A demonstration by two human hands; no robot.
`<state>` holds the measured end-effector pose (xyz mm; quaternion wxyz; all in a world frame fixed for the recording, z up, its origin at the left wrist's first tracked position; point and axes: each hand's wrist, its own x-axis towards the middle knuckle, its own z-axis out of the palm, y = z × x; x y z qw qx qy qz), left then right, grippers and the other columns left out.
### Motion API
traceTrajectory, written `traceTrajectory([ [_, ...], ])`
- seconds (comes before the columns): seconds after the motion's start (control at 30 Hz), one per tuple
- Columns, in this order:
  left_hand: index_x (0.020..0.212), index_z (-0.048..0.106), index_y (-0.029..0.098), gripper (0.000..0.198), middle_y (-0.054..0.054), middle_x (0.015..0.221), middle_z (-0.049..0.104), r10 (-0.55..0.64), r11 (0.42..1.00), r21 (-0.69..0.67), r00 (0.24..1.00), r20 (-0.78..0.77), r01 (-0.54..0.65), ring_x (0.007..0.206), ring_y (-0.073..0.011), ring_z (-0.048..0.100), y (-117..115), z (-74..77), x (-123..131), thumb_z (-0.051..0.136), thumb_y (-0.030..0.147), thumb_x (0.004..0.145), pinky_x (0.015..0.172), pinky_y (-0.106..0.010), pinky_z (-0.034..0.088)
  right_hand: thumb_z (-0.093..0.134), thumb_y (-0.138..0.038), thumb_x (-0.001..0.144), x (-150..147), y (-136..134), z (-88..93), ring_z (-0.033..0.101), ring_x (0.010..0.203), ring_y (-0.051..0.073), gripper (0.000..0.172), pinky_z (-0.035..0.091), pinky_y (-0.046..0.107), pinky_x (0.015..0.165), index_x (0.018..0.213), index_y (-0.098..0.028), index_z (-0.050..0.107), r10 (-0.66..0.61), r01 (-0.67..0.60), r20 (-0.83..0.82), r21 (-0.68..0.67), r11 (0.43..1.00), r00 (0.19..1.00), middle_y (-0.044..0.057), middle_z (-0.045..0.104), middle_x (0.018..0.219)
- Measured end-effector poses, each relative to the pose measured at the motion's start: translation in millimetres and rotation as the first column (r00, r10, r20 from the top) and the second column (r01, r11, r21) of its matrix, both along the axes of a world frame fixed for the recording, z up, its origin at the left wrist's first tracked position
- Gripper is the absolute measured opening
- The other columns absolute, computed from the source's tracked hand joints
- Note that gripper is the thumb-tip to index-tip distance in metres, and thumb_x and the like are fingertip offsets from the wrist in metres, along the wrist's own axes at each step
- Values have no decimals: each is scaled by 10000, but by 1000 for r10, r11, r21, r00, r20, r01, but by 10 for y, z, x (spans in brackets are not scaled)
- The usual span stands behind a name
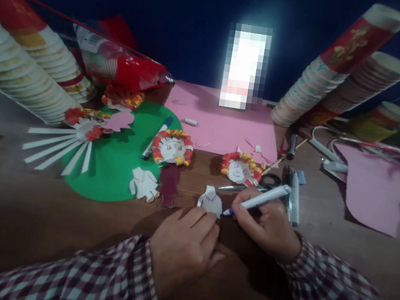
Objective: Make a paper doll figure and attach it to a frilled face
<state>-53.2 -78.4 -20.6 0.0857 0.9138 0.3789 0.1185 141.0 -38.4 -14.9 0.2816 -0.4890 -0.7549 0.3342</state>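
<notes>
In my right hand [262, 222] is a white marker [265, 199], its purple tip at the right edge of a small white paper cutout [211, 202] shaped like a garment. Purple marks run along the cutout's neckline. My left hand [186, 241] covers the lower part of this cutout, fingers together and curled over it; the fingertips are partly hidden. Left of it lie a dark red paper figure [169, 185] and a second white garment cutout [144, 183]. Beyond my hands are two paper faces, one at left [173, 151] and one at right [238, 172], both ringed in red and yellow.
Stacked paper cups lean at left [20, 68] and right [318, 87]. A green paper circle [107, 166] and pink sheet [225, 133] cover part of the table. Scissors [234, 187] and several markers lie near my right hand. A bright blurred screen [245, 66] stands behind.
</notes>
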Motion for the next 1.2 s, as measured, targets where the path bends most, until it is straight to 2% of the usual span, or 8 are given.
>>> traceTrajectory([
  [0.13, 956, 575, 136, 275, -83, 991, 600, 7, 1000, 15, 1000, 7, -7, 908, -239, 533, -1, -13, 1, 542, 385, 847, 718, -379, 459, 533, -223, 834, 15, 2, 3, 549, 580, 132, 115, 423, 251, 555, 742, -175, 583, -15, 15, -15, -10, 1000, 1000, 5, 598, 637],
  [0.43, 992, 574, 135, 303, -72, 978, 604, 12, 1000, 6, 1000, 11, -12, 896, -232, 532, -7, 16, 4, 565, 394, 835, 694, -372, 454, 531, -259, 861, 53, 14, -63, 543, 509, 113, 118, 413, 212, 474, 768, -191, 556, -172, 161, -152, -79, 984, 973, -23, 590, 570],
  [0.57, 1001, 569, 146, 308, -62, 974, 602, 28, 1000, -14, 1000, 0, -28, 885, -229, 531, -10, 14, 13, 574, 401, 830, 676, -371, 449, 509, -263, 872, 59, 9, -67, 508, 491, 106, 134, 391, 210, 452, 761, -194, 541, -202, 195, -170, -56, 979, 965, -29, 562, 566],
  [0.8, 908, 565, 148, 273, -43, 930, 590, 35, 999, -2, 999, 12, -35, 860, -220, 527, -22, -1, 10, 586, 406, 820, 672, -373, 452, 508, -220, 833, 45, -6, -21, 485, 537, 120, 102, 392, 243, 510, 741, -193, 543, -78, 79, -22, 37, 996, 997, -18, 538, 600],
  [0.9, 920, 567, 143, 284, -45, 925, 588, 35, 999, 3, 999, 17, -35, 862, -222, 530, -20, -4, 7, 577, 410, 824, 673, -379, 456, 496, -221, 828, 53, -27, 1, 503, 571, 136, 57, 403, 250, 518, 818, -195, 545, -60, 60, -2, 46, 997, 998, -4, 560, 653],
  [1.03, 980, 562, 130, 326, -54, 952, 590, 27, 1000, 0, 1000, 14, -27, 883, -225, 534, -15, -9, 1, 564, 421, 833, 682, -378, 461, 480, -210, 844, 80, -77, 20, 586, 720, 169, 123, 454, 267, 621, 946, -202, 548, -13, 11, 24, 67, 998, 1000, 28, 631, 797],
  [1.2, 930, 567, 142, 297, -61, 968, 594, 29, 1000, 5, 1000, 12, -29, 897, -228, 534, -15, -19, -1, 554, 424, 838, 680, -372, 461, 474, -215, 874, 88, -132, 20, 607, 783, 166, 136, 463, 272, 705, 966, -216, 574, -52, 50, 19, 89, 995, 998, 25, 651, 858],
])
